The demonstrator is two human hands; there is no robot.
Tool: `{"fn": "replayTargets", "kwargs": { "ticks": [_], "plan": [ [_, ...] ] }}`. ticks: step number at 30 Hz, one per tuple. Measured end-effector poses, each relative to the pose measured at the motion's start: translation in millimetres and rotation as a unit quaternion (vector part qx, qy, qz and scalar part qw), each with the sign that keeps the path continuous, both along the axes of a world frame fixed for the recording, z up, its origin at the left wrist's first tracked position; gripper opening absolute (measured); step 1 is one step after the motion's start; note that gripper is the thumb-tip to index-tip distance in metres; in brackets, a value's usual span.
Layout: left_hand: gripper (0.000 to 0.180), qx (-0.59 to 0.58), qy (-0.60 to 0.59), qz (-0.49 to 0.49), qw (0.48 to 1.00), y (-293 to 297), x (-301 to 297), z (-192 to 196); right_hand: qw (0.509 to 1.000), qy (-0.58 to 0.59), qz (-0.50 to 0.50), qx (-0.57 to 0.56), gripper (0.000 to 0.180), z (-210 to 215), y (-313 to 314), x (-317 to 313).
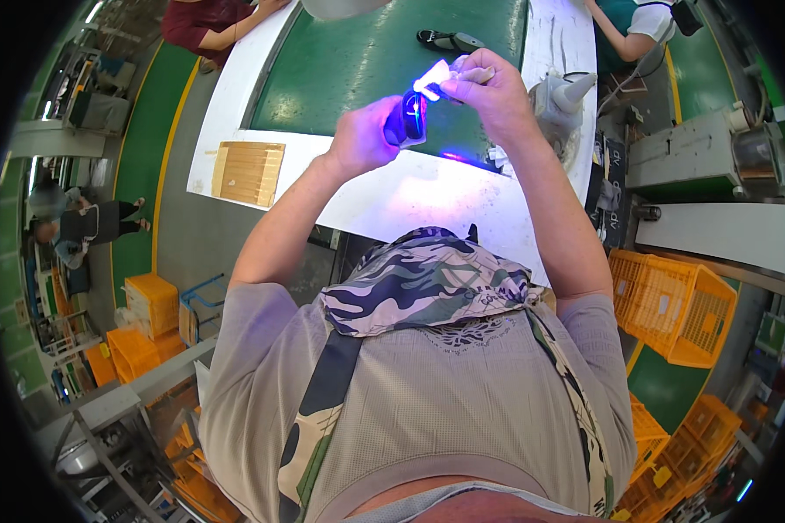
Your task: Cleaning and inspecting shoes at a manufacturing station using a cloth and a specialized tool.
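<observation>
Blue light [433, 80] glows between the hands [364, 139] [502, 96], left gripping a dark item [406, 120], right pinching a whitish piece [478, 76].

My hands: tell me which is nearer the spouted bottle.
The right hand, just left of the bottle; the left hand is farther away, holding a dark item.

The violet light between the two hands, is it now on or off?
On: the violet light glows brightly, tints the left hand and casts a pinkish patch on the white tabletop. Its source I cannot tell.
</observation>
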State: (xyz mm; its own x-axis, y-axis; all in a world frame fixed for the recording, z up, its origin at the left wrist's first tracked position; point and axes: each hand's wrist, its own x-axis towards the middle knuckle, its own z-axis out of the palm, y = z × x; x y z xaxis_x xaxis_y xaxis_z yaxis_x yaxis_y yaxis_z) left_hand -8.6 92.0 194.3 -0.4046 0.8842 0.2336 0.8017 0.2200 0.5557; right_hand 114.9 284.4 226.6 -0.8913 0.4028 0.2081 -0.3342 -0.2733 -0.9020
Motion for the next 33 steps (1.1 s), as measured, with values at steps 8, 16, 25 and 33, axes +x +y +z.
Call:
{"fn": "replayTargets", "kwargs": {
  "ticks": [8,16,25,33],
  "plan": [
    [0.059,-0.167,-0.183,-0.077,0.966,-13,-15,9,0.998,-0.001,-0.035,0.062,0.019,-11,10,-11],
    [0.066,-0.137,-0.482,-0.128,0.856,-22,-24,10,0.997,0.006,-0.018,0.079,0.02,-26,6,-24],
    [0.058,-0.05,-0.612,-0.076,0.786,-29,-26,4,0.996,-0.013,0.026,0.086,0.023,-37,-8,-23],
    [0.039,0.017,-0.695,0.04,0.718,-31,-28,-18,0.993,-0.014,0.117,0.019,0.023,-64,-19,-16]
  ]
}}
